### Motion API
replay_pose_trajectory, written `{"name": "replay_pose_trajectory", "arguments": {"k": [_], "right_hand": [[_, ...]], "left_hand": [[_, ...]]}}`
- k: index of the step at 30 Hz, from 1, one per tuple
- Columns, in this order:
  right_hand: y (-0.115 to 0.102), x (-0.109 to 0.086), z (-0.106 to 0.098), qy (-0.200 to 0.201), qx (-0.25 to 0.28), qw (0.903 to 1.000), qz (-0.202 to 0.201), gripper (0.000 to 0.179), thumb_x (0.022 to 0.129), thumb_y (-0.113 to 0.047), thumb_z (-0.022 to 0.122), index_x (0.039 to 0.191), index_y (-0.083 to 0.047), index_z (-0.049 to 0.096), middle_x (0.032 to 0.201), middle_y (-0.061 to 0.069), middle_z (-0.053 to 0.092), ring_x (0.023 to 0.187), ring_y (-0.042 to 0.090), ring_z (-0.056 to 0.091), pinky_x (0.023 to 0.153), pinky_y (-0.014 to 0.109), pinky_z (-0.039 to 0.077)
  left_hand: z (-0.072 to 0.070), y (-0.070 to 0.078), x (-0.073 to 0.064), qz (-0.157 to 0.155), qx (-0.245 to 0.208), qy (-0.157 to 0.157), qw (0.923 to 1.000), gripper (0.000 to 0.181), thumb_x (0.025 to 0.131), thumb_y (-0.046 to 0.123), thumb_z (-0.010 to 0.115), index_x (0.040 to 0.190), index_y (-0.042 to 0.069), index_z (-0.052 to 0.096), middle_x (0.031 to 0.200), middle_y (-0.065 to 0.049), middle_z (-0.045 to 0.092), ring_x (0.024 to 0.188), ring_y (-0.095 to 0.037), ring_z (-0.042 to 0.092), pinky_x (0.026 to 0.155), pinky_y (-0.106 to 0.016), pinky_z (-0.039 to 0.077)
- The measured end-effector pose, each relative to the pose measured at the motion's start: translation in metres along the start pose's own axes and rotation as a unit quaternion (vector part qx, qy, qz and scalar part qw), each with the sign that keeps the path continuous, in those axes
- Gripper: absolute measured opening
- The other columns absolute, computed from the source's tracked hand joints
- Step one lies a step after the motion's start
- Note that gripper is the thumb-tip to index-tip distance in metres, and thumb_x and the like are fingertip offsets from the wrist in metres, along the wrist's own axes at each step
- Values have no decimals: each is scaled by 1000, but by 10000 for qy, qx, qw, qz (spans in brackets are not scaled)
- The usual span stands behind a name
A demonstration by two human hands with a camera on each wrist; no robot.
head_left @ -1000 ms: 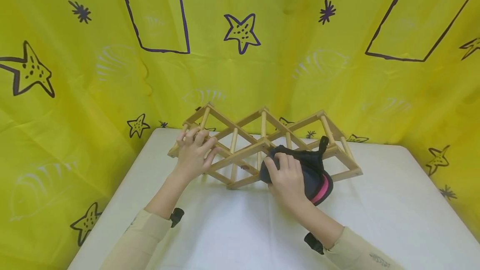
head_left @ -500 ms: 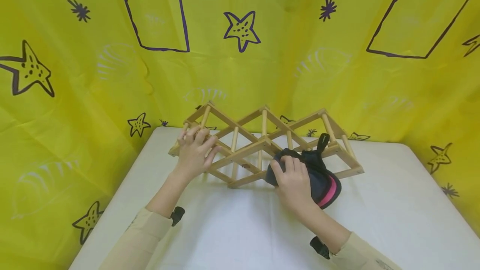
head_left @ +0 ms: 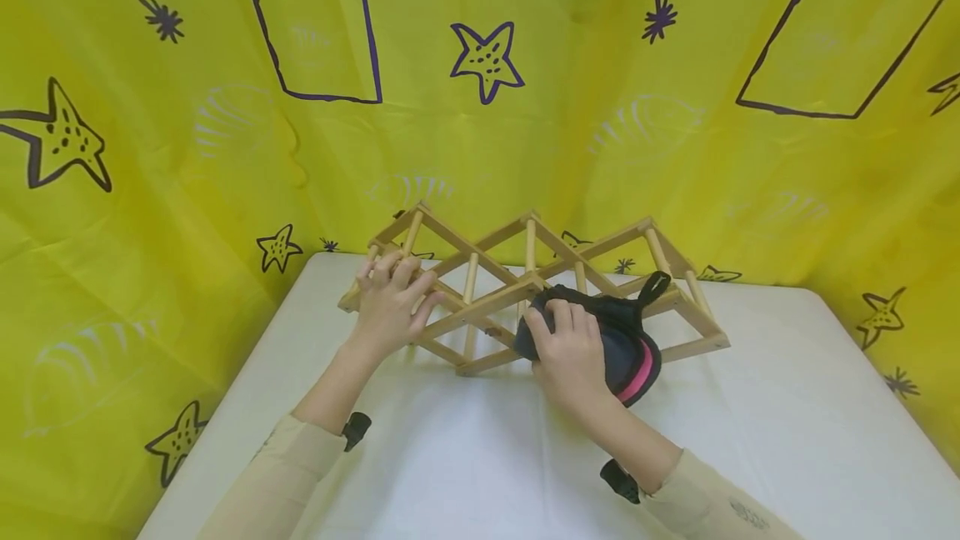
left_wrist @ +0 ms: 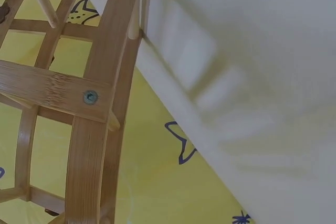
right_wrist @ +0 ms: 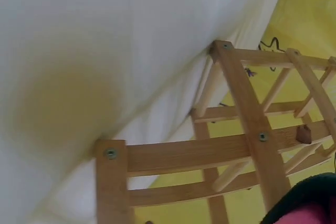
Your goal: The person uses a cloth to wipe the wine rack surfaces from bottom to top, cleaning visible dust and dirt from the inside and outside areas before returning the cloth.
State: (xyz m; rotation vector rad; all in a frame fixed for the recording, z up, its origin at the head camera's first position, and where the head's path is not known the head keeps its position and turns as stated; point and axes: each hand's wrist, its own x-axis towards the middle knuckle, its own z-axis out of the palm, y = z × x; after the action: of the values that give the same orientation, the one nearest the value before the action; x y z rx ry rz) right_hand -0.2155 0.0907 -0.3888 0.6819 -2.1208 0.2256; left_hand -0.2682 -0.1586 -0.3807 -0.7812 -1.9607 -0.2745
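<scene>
A folding wooden wine rack [head_left: 480,307] of crossed slats and round dowels stands on the table. My left hand [head_left: 390,307] holds its left end, the fingers bent over the upper bars. My right hand [head_left: 572,352] grips a dark fabric item [head_left: 626,348] with black trim, a pink lining and a black loop at its upper right. This item overlaps the rack's right front in the head view, and its exact kind does not show. In the right wrist view its pink lining [right_wrist: 307,216] appears at the lower right corner. The left wrist view shows the rack's slats [left_wrist: 89,129] but no fingers.
A white cloth covers the table [head_left: 465,457]. Behind and at both sides hangs a yellow curtain [head_left: 420,132] printed with starfish and fish. The rack stands near the table's back edge, close to that curtain.
My right hand and the dark fabric item shifted right and slightly down, then back left and up along the rack's front. The left hand keeps its hold on the rack, which stays put.
</scene>
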Motion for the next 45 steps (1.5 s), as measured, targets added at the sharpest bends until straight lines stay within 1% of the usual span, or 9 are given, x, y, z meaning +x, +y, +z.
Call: {"name": "replay_pose_trajectory", "arguments": {"k": [5, 10, 16, 20, 30, 35, 39, 42, 45], "right_hand": [[9, -17, 0, -183, -56, 9997, 159, 57, 45, 8, 71, 97, -6, 52, 91, 19, 48, 78, 36, 48, 63, 43, 39], [9, -23, 1, 0, 71, 9997, 230, 60, 42, 10, 72, 96, -6, 51, 90, 20, 48, 75, 35, 47, 60, 42, 39], [-10, -30, 9, 101, 447, 9989, 131, 62, 38, 9, 70, 95, -6, 50, 88, 17, 48, 73, 32, 47, 58, 39, 38], [-18, -33, 21, -108, 573, 9981, 186, 62, 39, 8, 71, 95, -6, 50, 90, 16, 48, 75, 31, 47, 60, 39, 39], [-39, -22, 42, -267, 871, 9957, 162, 61, 42, 7, 71, 97, -6, 47, 93, 15, 46, 78, 28, 45, 63, 36, 39], [-44, -15, 51, -523, 762, 9948, 430, 63, 45, 4, 75, 100, -6, 45, 97, 17, 45, 81, 29, 45, 67, 37, 39], [-47, -11, 54, -764, 608, 9935, 579, 70, 43, 2, 79, 104, -7, 44, 100, 19, 44, 85, 31, 45, 72, 39, 39], [-48, -10, 56, -871, 388, 9939, 558, 73, 43, 0, 82, 105, -7, 44, 99, 21, 44, 86, 33, 45, 75, 41, 39], [-50, -10, 60, -826, 106, 9956, 432, 71, 46, 0, 82, 104, -8, 43, 98, 22, 44, 87, 34, 46, 77, 42, 41]], "left_hand": [[1, 0, -1, 1, -9, -35, 10000, 35, 96, 41, 38, 86, 12, 55, 97, -8, 41, 102, -32, 32, 83, -54, 16], [1, 0, -1, -17, -29, -34, 10000, 34, 96, 41, 38, 86, 12, 55, 97, -8, 42, 102, -32, 33, 83, -54, 16], [2, 1, 0, 16, 44, -7, 10000, 35, 96, 41, 38, 85, 12, 55, 96, -7, 41, 101, -31, 32, 82, -53, 17], [2, 2, 1, 36, 82, 13, 10000, 36, 96, 42, 38, 85, 12, 56, 96, -7, 41, 100, -31, 33, 81, -52, 17], [0, 2, 0, -19, 89, -1, 10000, 37, 96, 43, 38, 85, 13, 56, 96, -7, 41, 101, -31, 33, 81, -52, 17], [0, 2, 0, -11, 71, 30, 10000, 37, 95, 43, 38, 85, 12, 56, 96, -7, 42, 100, -31, 33, 81, -52, 17], [0, 2, 0, 21, 39, 96, 9999, 36, 95, 43, 39, 84, 13, 56, 96, -7, 42, 100, -31, 34, 81, -52, 17], [1, 0, 1, 77, 31, 153, 9998, 36, 95, 43, 40, 84, 12, 55, 95, -7, 42, 99, -31, 34, 81, -52, 17], [1, -1, 1, 124, 13, 181, 9998, 36, 95, 42, 40, 84, 12, 55, 95, -8, 42, 99, -32, 34, 80, -52, 17]]}}
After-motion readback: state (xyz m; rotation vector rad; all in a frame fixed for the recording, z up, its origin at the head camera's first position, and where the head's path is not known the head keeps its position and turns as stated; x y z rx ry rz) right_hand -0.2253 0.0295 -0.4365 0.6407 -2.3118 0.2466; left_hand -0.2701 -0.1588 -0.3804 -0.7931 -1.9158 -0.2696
